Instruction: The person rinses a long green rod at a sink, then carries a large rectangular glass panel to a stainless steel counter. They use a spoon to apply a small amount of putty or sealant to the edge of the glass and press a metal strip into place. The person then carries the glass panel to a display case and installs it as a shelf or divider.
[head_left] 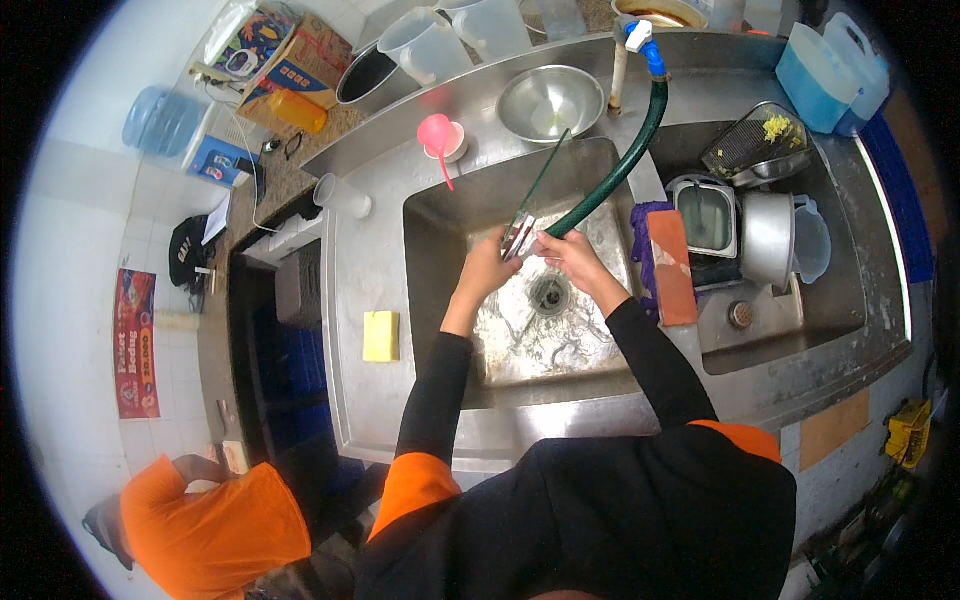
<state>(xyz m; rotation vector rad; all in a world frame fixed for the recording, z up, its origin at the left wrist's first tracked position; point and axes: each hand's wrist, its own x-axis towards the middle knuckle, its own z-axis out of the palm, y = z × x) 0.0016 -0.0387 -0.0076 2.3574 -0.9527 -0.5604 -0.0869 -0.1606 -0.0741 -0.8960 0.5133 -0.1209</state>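
Note:
Both my hands work over the left basin (440,330) of a steel sink. My left hand (486,268) is closed around a small bundle of slim pieces (519,236), reddish-brown and whitish; their exact kind is unclear. A long thin green strip (541,178) sticks up from it toward the far right. My right hand (580,262) has its fingers curled at the lower end of a green hose (630,160), beside the bundle. Fingers partly hide the hose mouth. Below them, the drain (551,294) lies in the wet basin floor.
A steel bowl (551,103) and pink funnel (437,138) stand behind the basin. A yellow sponge (381,336) lies left. On the divider rests an orange block (671,268) with purple cloth. The right basin holds a pot (768,240) and strainer (745,150). Another person (215,530) is at lower left.

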